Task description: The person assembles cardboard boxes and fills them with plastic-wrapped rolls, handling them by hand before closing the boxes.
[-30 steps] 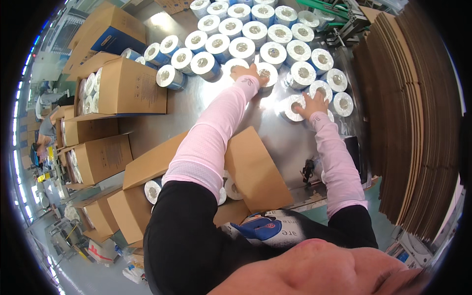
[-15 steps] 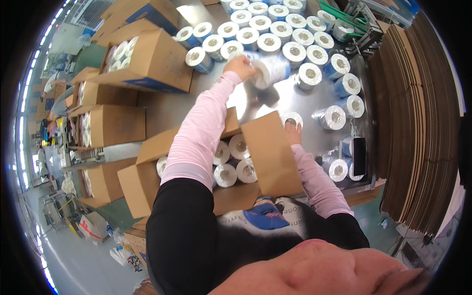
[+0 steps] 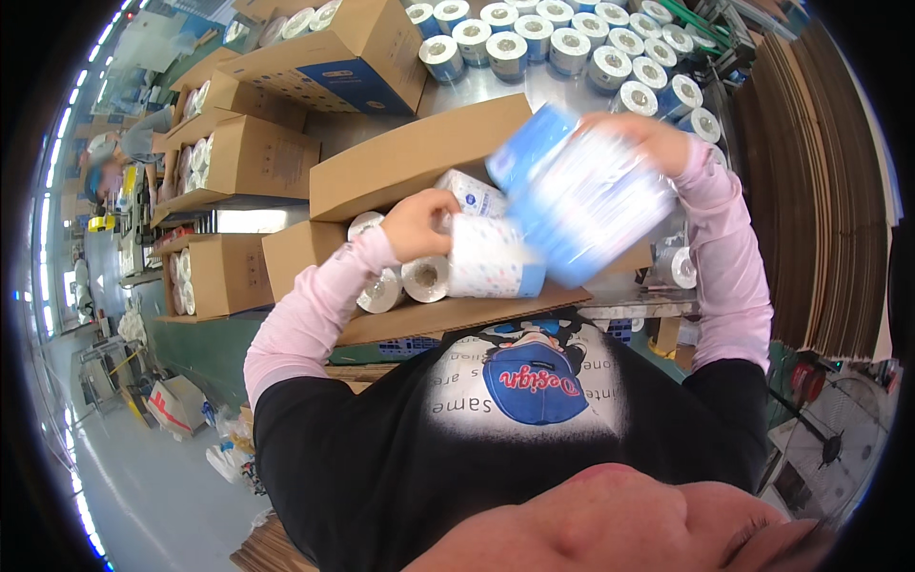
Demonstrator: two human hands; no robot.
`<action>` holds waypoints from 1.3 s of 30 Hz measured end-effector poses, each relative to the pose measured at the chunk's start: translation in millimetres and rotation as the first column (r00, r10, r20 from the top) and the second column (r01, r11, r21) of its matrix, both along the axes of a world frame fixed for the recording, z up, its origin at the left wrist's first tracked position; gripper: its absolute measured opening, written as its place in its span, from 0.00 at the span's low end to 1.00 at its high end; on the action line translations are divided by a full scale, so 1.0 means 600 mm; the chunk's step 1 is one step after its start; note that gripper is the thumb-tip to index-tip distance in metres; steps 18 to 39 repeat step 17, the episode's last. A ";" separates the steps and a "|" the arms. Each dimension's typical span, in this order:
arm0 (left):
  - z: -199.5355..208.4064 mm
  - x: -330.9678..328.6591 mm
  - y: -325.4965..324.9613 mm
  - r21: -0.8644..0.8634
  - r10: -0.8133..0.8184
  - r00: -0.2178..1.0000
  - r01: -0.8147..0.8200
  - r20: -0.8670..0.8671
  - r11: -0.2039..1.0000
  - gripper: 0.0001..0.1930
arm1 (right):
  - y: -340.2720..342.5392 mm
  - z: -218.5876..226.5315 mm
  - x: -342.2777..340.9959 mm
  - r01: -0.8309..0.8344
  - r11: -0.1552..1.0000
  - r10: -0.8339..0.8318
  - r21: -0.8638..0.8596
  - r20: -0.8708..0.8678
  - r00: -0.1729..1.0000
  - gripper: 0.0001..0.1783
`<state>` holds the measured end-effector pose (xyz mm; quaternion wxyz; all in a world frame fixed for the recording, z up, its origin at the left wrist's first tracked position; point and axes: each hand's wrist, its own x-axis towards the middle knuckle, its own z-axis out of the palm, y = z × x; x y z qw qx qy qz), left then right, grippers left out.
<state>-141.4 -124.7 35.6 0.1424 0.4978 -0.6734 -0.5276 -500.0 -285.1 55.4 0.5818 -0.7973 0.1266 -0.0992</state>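
Held rolls: a cluster of wrapped white paper rolls with blue-printed plastic film (image 3: 562, 214), blurred, sits just above the open box, at the centre of the view, between both hands.
Front roll: a white paper roll with small coloured dots and a blue end band (image 3: 491, 257) lies on its side at 7 o'clock of the blurred cluster, touching it.
Left hand: the left hand (image 3: 416, 221) is curled closed against the dotted roll's left end, at 9 o'clock of the cluster.
Right hand: the right hand (image 3: 640, 133) presses on the cluster's upper right side, at 1 o'clock; fingers are partly hidden by the film, so I cannot tell how far they close around it.
Sleeves: pale pink long sleeves (image 3: 734, 267) cover both forearms.
Box: an open brown cardboard carton with raised flaps (image 3: 410, 162) lies under the hands; bare-ended white rolls (image 3: 424, 278) stand packed inside at 7 o'clock of the cluster.
Table: a grey metal worktable (image 3: 496, 91) at 12 o'clock carries rows of upright wrapped rolls with blue-and-white film (image 3: 572, 43).
Loose roll: a single wrapped roll (image 3: 679, 267) lies at 4 o'clock, just beside the carton.
Flat stock: a stack of flat brown cardboard sheets (image 3: 810, 191) stands at 3 o'clock.
Filled cartons: more brown cartons holding rolls (image 3: 248, 157) are stacked at 9 to 10 o'clock.
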 end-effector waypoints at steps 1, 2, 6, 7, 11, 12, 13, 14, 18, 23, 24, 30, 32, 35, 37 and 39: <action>-0.002 -0.005 0.012 -0.318 -0.072 0.931 0.194 0.357 0.928 0.11 | 0.025 0.055 0.072 -0.192 0.953 0.141 -0.236 -0.216 0.966 0.25; -0.014 -0.015 0.032 -0.376 -0.035 0.895 0.222 0.445 0.899 0.13 | 0.076 0.071 0.121 -0.255 0.836 0.075 -0.485 -0.360 0.930 0.23; -0.122 -0.031 0.064 -0.437 -0.064 0.762 0.435 0.645 0.788 0.21 | 0.183 -0.015 0.224 -0.582 0.555 -0.097 -0.595 -0.741 0.665 0.21; -0.142 -0.031 0.063 -0.429 -0.069 0.707 0.500 0.704 0.753 0.24 | 0.186 -0.074 0.229 -0.587 0.594 -0.128 -0.550 -0.785 0.607 0.20; -0.085 -0.015 0.000 -0.256 -0.125 0.881 0.264 0.455 0.930 0.27 | 0.204 -0.193 0.202 -0.172 0.805 -0.255 -0.567 -0.594 0.763 0.25; -0.064 -0.004 -0.030 -0.294 -0.053 0.911 0.187 0.410 0.937 0.26 | 0.190 -0.163 0.184 -0.067 0.864 -0.181 -0.499 -0.434 0.883 0.23; -0.053 0.010 -0.056 -0.332 0.032 0.930 0.098 0.366 0.938 0.26 | 0.167 -0.118 0.167 0.014 0.912 -0.121 -0.410 -0.236 0.964 0.21; -0.064 0.031 -0.070 -0.199 0.154 0.958 -0.107 0.241 0.974 0.24 | 0.142 -0.092 0.145 0.210 0.923 -0.270 -0.323 -0.152 0.951 0.20; -0.061 0.009 -0.142 -0.007 0.199 0.881 -0.217 0.430 0.976 0.20 | 0.063 -0.109 0.051 0.591 0.726 -0.629 -0.353 0.008 0.777 0.19; -0.061 0.009 -0.142 -0.007 0.199 0.881 -0.217 0.430 0.976 0.20 | 0.063 -0.109 0.051 0.591 0.726 -0.629 -0.353 0.008 0.777 0.19; -0.061 0.009 -0.142 -0.007 0.199 0.881 -0.217 0.430 0.976 0.20 | 0.063 -0.109 0.051 0.591 0.726 -0.629 -0.353 0.008 0.777 0.19; -0.061 0.009 -0.142 -0.007 0.199 0.881 -0.217 0.430 0.976 0.20 | 0.063 -0.109 0.051 0.591 0.726 -0.629 -0.353 0.008 0.777 0.19; -0.061 0.009 -0.142 -0.007 0.199 0.881 -0.217 0.430 0.976 0.20 | 0.063 -0.109 0.051 0.591 0.726 -0.629 -0.353 0.008 0.777 0.19; -0.061 0.009 -0.142 -0.007 0.199 0.881 -0.217 0.430 0.976 0.20 | 0.063 -0.109 0.051 0.591 0.726 -0.629 -0.353 0.008 0.777 0.19; -0.061 0.009 -0.142 -0.007 0.199 0.881 -0.217 0.430 0.976 0.20 | 0.063 -0.109 0.051 0.591 0.726 -0.629 -0.353 0.008 0.777 0.19; -0.061 0.009 -0.142 -0.007 0.199 0.881 -0.217 0.430 0.976 0.20 | 0.063 -0.109 0.051 0.591 0.726 -0.629 -0.353 0.008 0.777 0.19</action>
